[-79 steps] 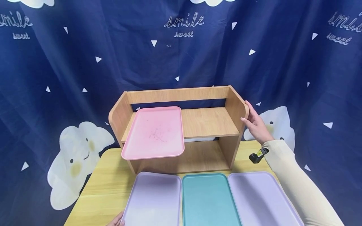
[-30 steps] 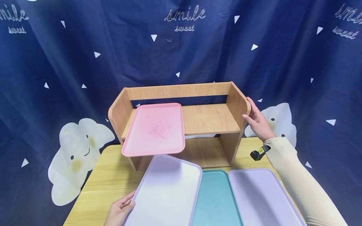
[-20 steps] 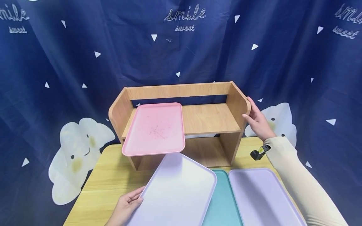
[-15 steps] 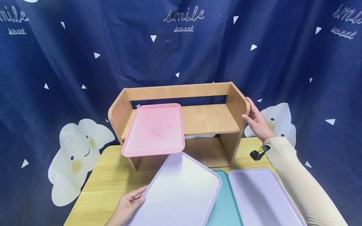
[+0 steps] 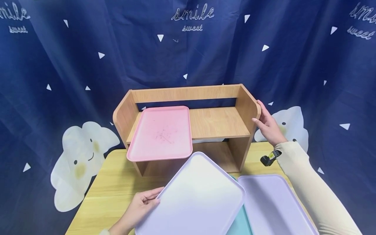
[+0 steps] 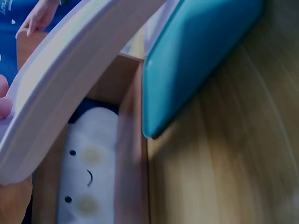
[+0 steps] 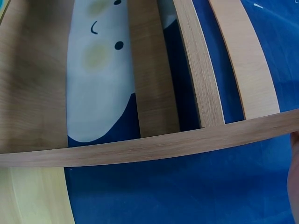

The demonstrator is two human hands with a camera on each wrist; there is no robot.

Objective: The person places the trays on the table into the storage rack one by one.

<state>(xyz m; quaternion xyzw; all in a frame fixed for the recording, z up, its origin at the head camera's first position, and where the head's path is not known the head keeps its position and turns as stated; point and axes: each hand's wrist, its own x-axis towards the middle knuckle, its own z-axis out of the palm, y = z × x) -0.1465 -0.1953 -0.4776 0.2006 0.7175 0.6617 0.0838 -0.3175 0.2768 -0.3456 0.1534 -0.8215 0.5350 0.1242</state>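
My left hand [image 5: 143,205] pinches a pale lavender tray [image 5: 199,195] by its left rim, thumb on top. The tray is lifted and turned, one corner pointing toward the wooden shelf [image 5: 220,122], and it overlaps the teal tray beneath. In the left wrist view the lavender tray [image 6: 60,84] rises close to the camera, clear of the table. My right hand [image 5: 268,129] holds the shelf's right side panel near its front edge, fingers outside. A pink tray [image 5: 164,133] lies on the upper shelf board at the left, its near end jutting past the front.
On the yellow wood-grain table [image 5: 100,199] lie a teal tray [image 5: 242,223], mostly covered, and a second lavender tray [image 5: 273,202] at the right. Behind the shelf hangs a navy curtain [image 5: 188,58] with clouds and triangles. The lower compartment opens toward me.
My left hand has taken the lavender tray from its place beside the teal one, raised it and swung it rightward, turning it. The right hand stays on the shelf panel.
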